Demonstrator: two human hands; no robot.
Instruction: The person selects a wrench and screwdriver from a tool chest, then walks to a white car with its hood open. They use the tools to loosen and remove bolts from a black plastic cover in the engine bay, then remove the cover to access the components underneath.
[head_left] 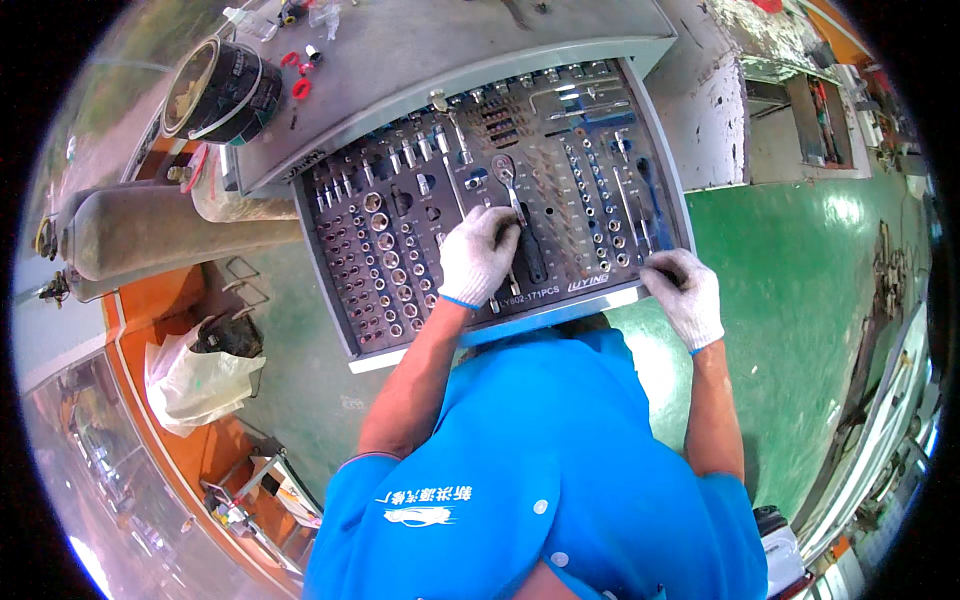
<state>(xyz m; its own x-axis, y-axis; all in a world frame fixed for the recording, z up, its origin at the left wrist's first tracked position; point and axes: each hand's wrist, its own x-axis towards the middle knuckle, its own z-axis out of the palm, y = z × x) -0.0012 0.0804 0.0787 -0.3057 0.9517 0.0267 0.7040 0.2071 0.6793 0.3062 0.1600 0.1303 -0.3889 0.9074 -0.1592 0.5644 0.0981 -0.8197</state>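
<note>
The left hand point(480, 255), in a white glove, reaches over the middle of the open drawer point(612, 299), its fingers curled right beside the ratchet point(504, 172); whether they pinch anything, I cannot tell. The ratchet lies in the drawer, its dark handle pointing toward the person. A long bar point(452, 185) runs up to that hand. The right hand point(684, 292), also gloved, is bent at the drawer's front right corner, its hold unclear. Rows of sockets point(386, 242) line the drawer's left side.
</note>
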